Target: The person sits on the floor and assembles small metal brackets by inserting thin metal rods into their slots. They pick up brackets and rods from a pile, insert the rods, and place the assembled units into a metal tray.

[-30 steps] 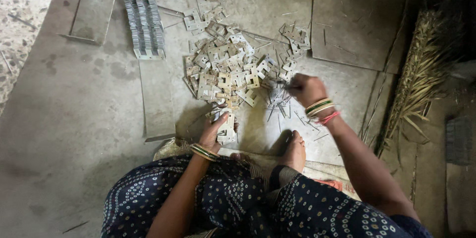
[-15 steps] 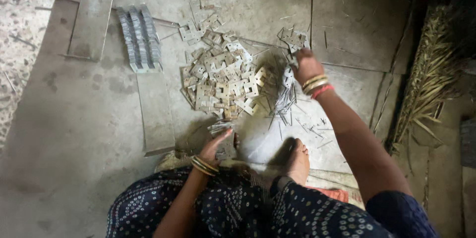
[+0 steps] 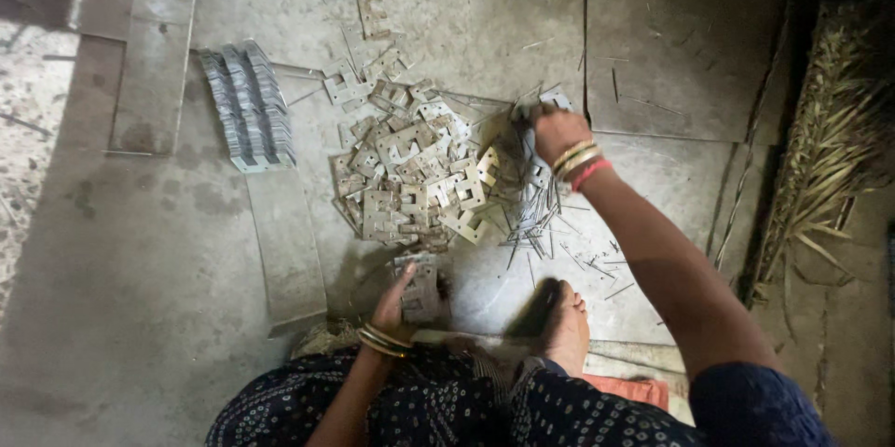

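Note:
I sit on the floor above a loose pile of flat notched metal plates [image 3: 419,172]. My left hand [image 3: 399,302] holds a small stack of these plates [image 3: 421,287] upright on the floor, close to my lap. My right hand [image 3: 552,130] reaches forward to the far right edge of the pile, fingers curled down onto plates there; what it grips is hidden under the hand. Thin metal pins [image 3: 541,214] lie scattered below my right wrist. My bare foot [image 3: 565,321] rests beside them.
A neat row of stacked plates [image 3: 250,111] lies to the left of the pile. Flat metal strips [image 3: 149,74] and a sheet [image 3: 289,242] rest on the concrete floor. Dry straw [image 3: 830,139] runs along the right side.
My right hand has moved up and away from me, from the pins near the pile's lower edge to its far right corner. My left hand stays on its stack.

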Demonstrator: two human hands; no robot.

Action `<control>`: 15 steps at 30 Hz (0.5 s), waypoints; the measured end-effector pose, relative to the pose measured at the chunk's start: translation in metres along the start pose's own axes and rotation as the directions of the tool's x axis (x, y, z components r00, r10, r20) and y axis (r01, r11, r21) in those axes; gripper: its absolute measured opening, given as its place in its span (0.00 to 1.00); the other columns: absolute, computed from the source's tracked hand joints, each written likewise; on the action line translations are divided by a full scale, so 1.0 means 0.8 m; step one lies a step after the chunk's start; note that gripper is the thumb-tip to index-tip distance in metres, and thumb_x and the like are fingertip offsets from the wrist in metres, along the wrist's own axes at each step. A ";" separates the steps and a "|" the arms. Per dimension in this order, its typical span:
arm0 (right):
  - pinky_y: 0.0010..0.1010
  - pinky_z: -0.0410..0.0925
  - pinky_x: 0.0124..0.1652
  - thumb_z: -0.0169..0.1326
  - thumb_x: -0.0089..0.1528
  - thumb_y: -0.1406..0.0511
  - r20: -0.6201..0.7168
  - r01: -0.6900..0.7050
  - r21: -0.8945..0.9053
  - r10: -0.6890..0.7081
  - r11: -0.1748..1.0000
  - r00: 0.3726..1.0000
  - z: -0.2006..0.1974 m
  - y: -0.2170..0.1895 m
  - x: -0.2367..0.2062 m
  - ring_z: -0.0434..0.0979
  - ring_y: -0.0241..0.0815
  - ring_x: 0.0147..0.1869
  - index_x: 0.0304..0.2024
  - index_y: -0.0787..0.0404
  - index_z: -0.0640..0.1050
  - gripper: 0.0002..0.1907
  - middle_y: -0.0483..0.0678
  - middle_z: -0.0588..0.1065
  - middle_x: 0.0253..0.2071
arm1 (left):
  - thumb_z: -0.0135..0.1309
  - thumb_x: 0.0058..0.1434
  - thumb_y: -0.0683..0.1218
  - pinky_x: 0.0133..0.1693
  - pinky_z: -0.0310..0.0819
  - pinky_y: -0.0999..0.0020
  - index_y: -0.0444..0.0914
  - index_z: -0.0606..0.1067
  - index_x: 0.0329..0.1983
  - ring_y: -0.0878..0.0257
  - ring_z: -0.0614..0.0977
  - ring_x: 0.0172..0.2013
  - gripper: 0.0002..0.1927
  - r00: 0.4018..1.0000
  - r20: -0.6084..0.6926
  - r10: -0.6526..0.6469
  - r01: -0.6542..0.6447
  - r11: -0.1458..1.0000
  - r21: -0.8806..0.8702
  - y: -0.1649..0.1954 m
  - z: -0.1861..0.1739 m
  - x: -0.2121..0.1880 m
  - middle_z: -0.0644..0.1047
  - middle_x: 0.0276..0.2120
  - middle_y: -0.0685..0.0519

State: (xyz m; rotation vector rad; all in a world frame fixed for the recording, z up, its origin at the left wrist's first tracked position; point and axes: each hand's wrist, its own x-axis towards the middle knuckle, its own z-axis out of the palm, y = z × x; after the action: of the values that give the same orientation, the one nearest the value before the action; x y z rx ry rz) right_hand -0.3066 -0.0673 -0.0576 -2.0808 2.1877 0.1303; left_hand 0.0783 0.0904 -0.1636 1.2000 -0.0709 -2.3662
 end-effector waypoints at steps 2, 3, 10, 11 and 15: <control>0.45 0.76 0.37 0.48 0.59 0.74 -0.142 0.121 0.032 -0.115 0.992 0.983 -0.005 -0.020 -0.039 0.82 0.56 0.41 0.54 0.64 0.75 0.20 0.60 0.79 0.44 | 0.52 0.70 0.55 0.54 0.73 0.56 0.32 0.69 0.63 0.50 0.78 0.54 0.26 0.698 0.404 0.592 -0.700 0.442 0.561 -0.003 -0.008 0.002 0.76 0.54 0.40; 0.41 0.77 0.37 0.46 0.62 0.77 -0.218 0.179 0.044 -0.165 0.983 0.962 -0.011 -0.032 -0.057 0.82 0.53 0.42 0.55 0.66 0.75 0.19 0.60 0.79 0.44 | 0.52 0.72 0.53 0.60 0.70 0.54 0.30 0.66 0.66 0.47 0.75 0.60 0.28 0.404 0.692 0.598 -0.821 -0.097 0.563 -0.004 -0.010 0.003 0.73 0.59 0.36; 0.44 0.79 0.48 0.59 0.52 0.68 -0.567 0.781 -0.060 -0.665 0.621 0.486 -0.035 -0.081 -0.141 0.82 0.51 0.55 0.55 0.61 0.75 0.26 0.54 0.80 0.52 | 0.56 0.66 0.45 0.49 0.78 0.48 0.34 0.70 0.64 0.48 0.81 0.50 0.24 0.961 0.221 0.167 -0.197 0.973 0.120 0.002 0.009 -0.003 0.76 0.53 0.40; 0.38 0.78 0.43 0.59 0.57 0.71 -0.492 0.646 -0.020 -0.570 0.763 0.658 -0.027 -0.075 -0.121 0.83 0.48 0.53 0.55 0.60 0.76 0.23 0.54 0.80 0.53 | 0.58 0.61 0.43 0.49 0.79 0.48 0.38 0.69 0.62 0.50 0.81 0.51 0.26 0.966 0.201 0.164 -0.212 0.947 0.243 0.002 0.011 -0.005 0.76 0.54 0.44; 0.48 0.74 0.51 0.55 0.72 0.58 0.142 -0.214 0.008 0.211 0.977 0.967 -0.003 0.004 -0.033 0.82 0.56 0.42 0.63 0.65 0.72 0.22 0.60 0.81 0.42 | 0.62 0.62 0.44 0.59 0.77 0.53 0.37 0.72 0.62 0.50 0.77 0.58 0.25 0.573 0.660 0.485 -0.815 0.253 0.522 0.000 0.000 -0.002 0.72 0.58 0.41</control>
State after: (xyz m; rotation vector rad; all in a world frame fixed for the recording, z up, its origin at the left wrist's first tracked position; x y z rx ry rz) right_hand -0.3083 -0.0410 -0.0517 -1.7609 2.3074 0.2604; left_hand 0.0793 0.0915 -0.1625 0.7026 -1.6364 -1.6401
